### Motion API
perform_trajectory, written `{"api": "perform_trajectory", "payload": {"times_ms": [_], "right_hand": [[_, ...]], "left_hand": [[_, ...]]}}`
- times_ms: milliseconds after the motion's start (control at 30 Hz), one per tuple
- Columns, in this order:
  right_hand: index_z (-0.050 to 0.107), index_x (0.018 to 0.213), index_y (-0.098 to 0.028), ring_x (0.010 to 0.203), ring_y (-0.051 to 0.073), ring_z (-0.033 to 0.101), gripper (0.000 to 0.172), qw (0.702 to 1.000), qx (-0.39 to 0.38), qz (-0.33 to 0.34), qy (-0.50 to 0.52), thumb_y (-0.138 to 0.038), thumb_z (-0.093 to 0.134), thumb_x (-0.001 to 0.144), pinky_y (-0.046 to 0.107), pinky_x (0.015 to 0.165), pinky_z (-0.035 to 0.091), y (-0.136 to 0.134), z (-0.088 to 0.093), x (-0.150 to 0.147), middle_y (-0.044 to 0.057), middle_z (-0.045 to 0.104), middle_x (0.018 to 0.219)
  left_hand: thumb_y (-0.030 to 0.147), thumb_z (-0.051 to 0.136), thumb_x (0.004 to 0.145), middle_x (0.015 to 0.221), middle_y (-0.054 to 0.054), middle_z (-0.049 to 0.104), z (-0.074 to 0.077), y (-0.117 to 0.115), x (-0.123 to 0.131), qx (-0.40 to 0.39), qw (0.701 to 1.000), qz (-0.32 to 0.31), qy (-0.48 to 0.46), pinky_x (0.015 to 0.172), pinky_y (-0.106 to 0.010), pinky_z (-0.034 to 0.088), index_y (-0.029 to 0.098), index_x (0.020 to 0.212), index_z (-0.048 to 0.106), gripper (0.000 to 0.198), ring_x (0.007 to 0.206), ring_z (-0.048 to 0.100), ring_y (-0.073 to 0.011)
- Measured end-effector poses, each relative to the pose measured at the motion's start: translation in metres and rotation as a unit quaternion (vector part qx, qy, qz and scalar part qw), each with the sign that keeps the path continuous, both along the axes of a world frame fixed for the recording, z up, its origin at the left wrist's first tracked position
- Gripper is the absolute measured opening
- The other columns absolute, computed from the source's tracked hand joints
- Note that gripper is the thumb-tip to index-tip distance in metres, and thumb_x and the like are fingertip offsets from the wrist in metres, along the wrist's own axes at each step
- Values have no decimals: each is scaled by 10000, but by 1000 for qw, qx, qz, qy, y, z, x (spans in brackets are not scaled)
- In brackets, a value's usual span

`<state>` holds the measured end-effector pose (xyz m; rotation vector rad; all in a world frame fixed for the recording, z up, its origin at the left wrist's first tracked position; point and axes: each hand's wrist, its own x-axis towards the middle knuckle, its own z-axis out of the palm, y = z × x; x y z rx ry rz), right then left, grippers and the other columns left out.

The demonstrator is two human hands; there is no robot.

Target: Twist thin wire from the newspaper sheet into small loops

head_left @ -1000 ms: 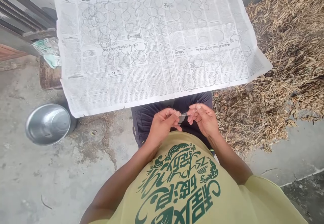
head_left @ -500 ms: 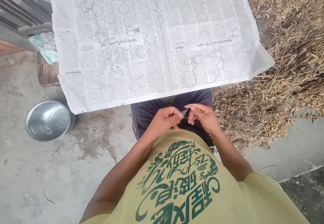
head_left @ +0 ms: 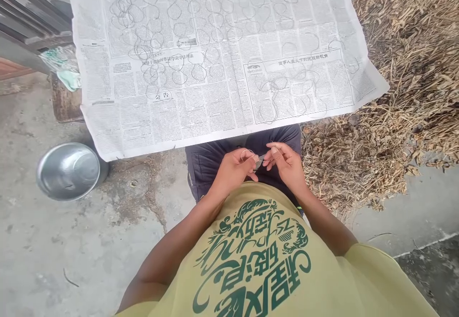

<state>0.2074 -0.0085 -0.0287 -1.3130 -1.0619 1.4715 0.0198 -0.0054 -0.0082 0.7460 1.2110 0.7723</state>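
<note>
My left hand (head_left: 234,169) and my right hand (head_left: 287,164) meet over my lap, just below the near edge of a spread newspaper (head_left: 218,111). Both hands pinch a thin wire (head_left: 248,153), which loops above my left fingers. A small grey piece (head_left: 259,161) sits between the fingertips; I cannot make out what it is. Several thin wire loops (head_left: 201,63) lie scattered across the newspaper.
A metal bowl (head_left: 68,169) stands on the concrete floor at the left. A pile of dry straw and husks (head_left: 401,97) fills the right side. A weathered block with a pale green cloth (head_left: 66,75) sits at the newspaper's left edge.
My hands have drawn closer together and the right fingers now curl tighter at the wire. The view has tipped slightly downward.
</note>
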Motion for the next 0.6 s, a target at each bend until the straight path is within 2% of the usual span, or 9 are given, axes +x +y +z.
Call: {"api": "perform_trajectory", "payload": {"times_ms": [100,200,400,600], "right_hand": [[740,1192,-218,623,144,677,454,1000,-18,25,-1,-639,657,1043,271,587,587,-4,-4,-3,-2,719,798],[764,1255,-219,541,117,595,439,996,12,62,-65,-581,567,1102,250,538,522,-8,-9,0,-24,676,750],[769,1374,-189,562,129,576,399,964,83,173,-182,-338,501,1118,279,645,529,-4,-11,14,-21,663,715],[692,1502,-198,615,160,619,450,955,104,165,-223,-365,483,1140,294,694,545,-2,-8,18,-10,676,709]], "left_hand": [[435,856,838,648,27,608,1,-1,2,0,1000,10,3,493,-253,587,177,740,656,341,514,646,-122],[430,848,850,674,25,605,-1,-3,0,9,1000,-24,15,489,-246,577,173,716,646,353,505,647,-113],[397,800,901,723,20,610,-6,-4,-7,29,995,-89,42,518,-264,610,176,749,644,310,542,688,-133],[431,795,911,699,23,617,-7,-2,-9,20,995,-89,29,522,-252,597,174,755,639,339,519,690,-130]]}}
